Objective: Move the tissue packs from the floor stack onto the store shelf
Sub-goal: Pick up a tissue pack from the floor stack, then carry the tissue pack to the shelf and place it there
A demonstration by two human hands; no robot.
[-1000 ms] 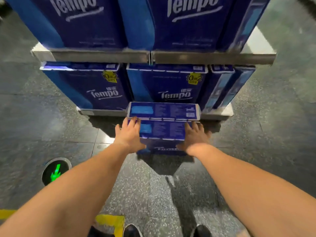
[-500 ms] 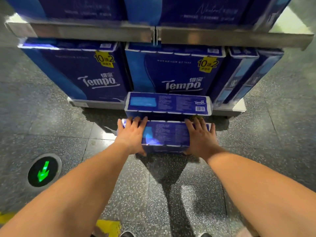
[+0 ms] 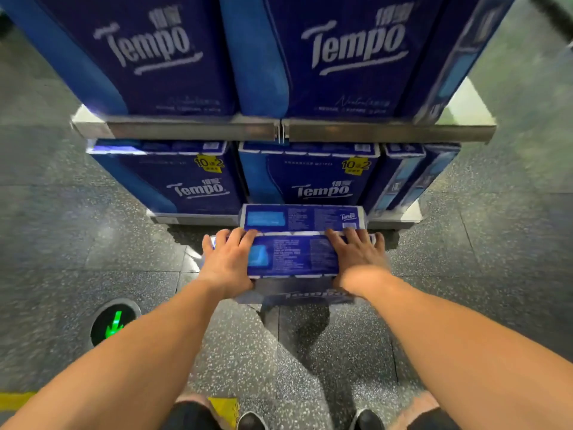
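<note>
Since earlier frame, view higher; both shelf tiers visible; left hand (image 3: 228,262) and right hand (image 3: 356,259) grip ends of dark blue plastic-wrapped tissue pack (image 3: 293,256), beside second pack (image 3: 302,217) at steel shelf (image 3: 192,218) front edge; shelf holds large blue Tempo packs (image 3: 192,178).

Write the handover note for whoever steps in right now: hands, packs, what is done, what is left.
Left hand: holds the left end of the near tissue pack, fingers over its top.
Right hand: holds the right end of the same pack.
A second pack lies just behind it, against the lower shelf.
Both shelf levels already hold large Tempo packs.
Done: near pack gripped.
Left: lift it onto the shelf, then the second pack.
</note>
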